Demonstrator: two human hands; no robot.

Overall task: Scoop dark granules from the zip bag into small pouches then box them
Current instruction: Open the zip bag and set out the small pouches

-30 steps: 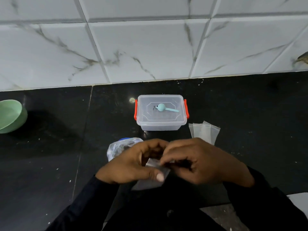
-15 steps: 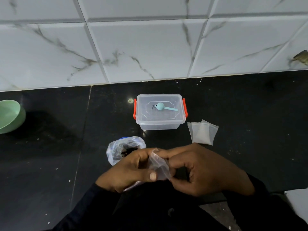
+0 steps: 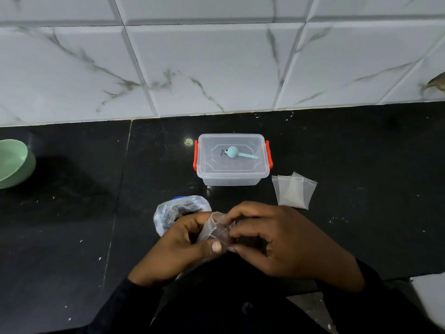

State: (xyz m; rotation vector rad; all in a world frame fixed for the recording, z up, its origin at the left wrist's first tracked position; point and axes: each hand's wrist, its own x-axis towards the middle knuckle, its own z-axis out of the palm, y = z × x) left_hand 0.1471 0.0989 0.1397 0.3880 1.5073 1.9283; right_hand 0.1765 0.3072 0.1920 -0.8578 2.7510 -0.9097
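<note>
No readable text, label, brand, number or sign anywhere: plain clear lidded box (image 3: 231, 180), unprinted zip bag (image 3: 166, 212), blank small pouch (image 3: 213, 229), blank spare pouches (image 3: 295, 192).

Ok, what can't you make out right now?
Head view:
Inside the small pouch, covered by left hand and right hand.
Near side of the zip bag, behind the left hand.
Part of the green bowl, cut by the left edge.
Inside the box, cloudy plastic.
</note>
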